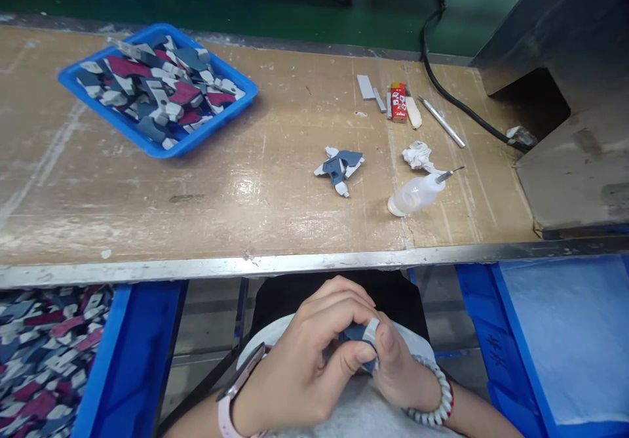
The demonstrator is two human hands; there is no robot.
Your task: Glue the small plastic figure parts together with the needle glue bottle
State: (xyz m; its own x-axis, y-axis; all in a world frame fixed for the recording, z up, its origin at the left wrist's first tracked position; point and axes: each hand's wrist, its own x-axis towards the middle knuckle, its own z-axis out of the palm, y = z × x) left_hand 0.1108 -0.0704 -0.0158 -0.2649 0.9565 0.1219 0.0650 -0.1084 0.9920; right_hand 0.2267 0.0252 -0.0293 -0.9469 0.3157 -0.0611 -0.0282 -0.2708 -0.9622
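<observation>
Over my lap, just below the bench edge, both hands close on a small blue-grey and light grey plastic part (pixel 361 334). My left hand (pixel 304 353) curls its fingers over the part, its thumb pressing the near side. My right hand (pixel 400 372) has its thumb against the light grey end; its other fingers are mostly hidden behind the part and the left hand. Much of the part is covered by fingers. On the bench ahead lie similar blue-grey and white plastic pieces (pixel 338 168). To their right stands a translucent squeeze bottle (pixel 415 194) with a thin needle tip.
A blue tray (pixel 158 149) of grey, blue and dark red parts sits at the bench's back left. Near a crumpled tissue (pixel 417 155) are a red lighter (pixel 398 103) and a metal pen-like tool (pixel 442 123). Blue bins (pixel 122 359) flank my lap. A metal box (pixel 580 143) stands right.
</observation>
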